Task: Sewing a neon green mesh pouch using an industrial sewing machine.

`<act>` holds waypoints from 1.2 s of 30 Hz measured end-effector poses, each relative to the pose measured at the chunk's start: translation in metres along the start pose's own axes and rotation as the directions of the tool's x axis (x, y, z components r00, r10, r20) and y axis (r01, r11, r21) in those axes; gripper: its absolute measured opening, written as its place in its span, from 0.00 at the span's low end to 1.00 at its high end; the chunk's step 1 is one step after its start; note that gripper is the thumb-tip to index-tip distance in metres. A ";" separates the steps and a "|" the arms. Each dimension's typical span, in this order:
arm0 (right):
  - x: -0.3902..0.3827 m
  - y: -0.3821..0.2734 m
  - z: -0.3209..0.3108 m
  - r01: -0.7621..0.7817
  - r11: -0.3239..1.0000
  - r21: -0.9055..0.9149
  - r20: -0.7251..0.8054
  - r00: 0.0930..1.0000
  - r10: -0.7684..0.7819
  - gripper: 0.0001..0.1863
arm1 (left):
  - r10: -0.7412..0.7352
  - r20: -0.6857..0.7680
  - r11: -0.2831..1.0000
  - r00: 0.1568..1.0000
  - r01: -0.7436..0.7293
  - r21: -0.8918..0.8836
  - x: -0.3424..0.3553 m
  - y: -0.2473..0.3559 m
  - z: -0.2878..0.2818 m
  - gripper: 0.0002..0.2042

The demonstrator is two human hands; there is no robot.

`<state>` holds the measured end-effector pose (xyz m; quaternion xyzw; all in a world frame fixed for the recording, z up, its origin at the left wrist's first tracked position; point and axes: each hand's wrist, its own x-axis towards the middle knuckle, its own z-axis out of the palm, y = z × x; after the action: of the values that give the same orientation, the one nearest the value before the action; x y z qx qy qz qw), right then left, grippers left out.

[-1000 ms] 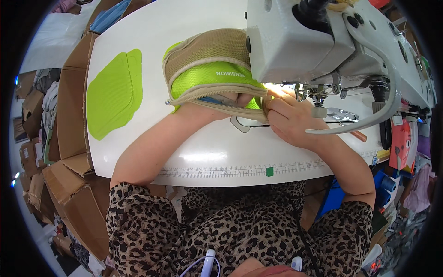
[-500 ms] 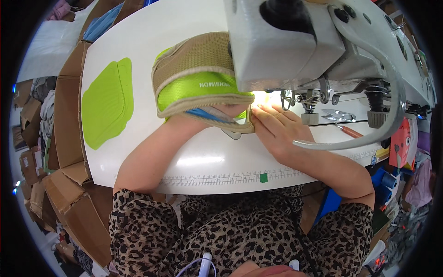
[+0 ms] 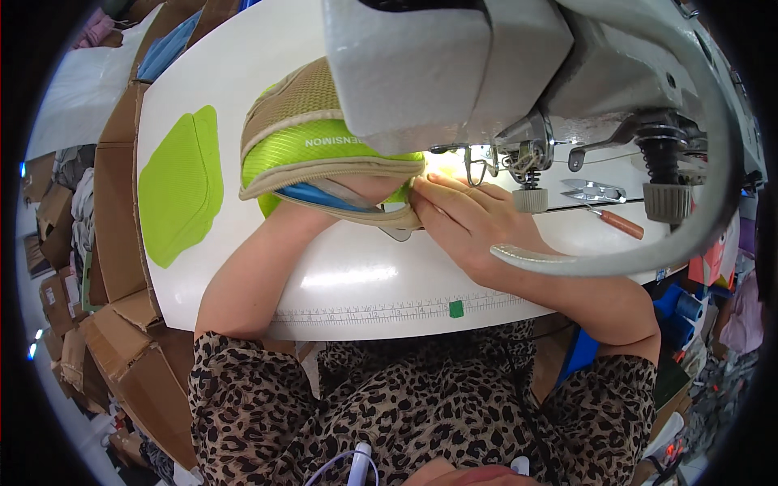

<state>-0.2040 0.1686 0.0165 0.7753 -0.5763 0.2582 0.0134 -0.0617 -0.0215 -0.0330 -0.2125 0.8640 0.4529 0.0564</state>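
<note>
A lime-green and tan zip bag, with mesh panels and a blue layer inside, lies partly under the head of a sewing machine. My left hand reaches in through the unzipped opening; its fingers are hidden inside. At the right end of the zip, beside the lit needle area, my right hand pinches the bag's edge, fingers pressed together. The needle itself is hidden by the machine head. A curved metal lever passes above my right wrist.
Flat lime-green pieces lie at the left of the white table. Thread snips and a wooden-handled tool rest right of my right hand. Cardboard boxes line the table's left edge. A ruler strip runs along the front.
My view has shifted, making the machine head look larger and further left. The bag and both hands also appear slightly further left, with the hold much the same.
</note>
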 end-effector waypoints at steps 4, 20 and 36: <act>0.002 0.002 0.013 0.029 0.999 0.033 -0.057 0.998 -0.027 0.16 | 0.290 -0.219 0.896 0.932 -0.184 0.404 -0.003 0.006 0.001 0.09; -0.005 0.002 -0.005 -0.013 0.991 -0.132 0.092 0.995 0.025 0.13 | 0.261 -0.297 0.931 0.918 -0.158 0.329 -0.009 0.028 -0.006 0.17; 0.007 0.019 -0.006 0.001 0.999 -0.043 0.110 0.994 0.004 0.08 | 0.274 -0.262 0.954 0.925 -0.227 0.196 -0.005 0.010 0.000 0.13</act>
<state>-0.2219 0.1581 0.0193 0.7875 -0.5821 0.2026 -0.0020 -0.0612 -0.0148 -0.0241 -0.1580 0.9170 0.3493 -0.1106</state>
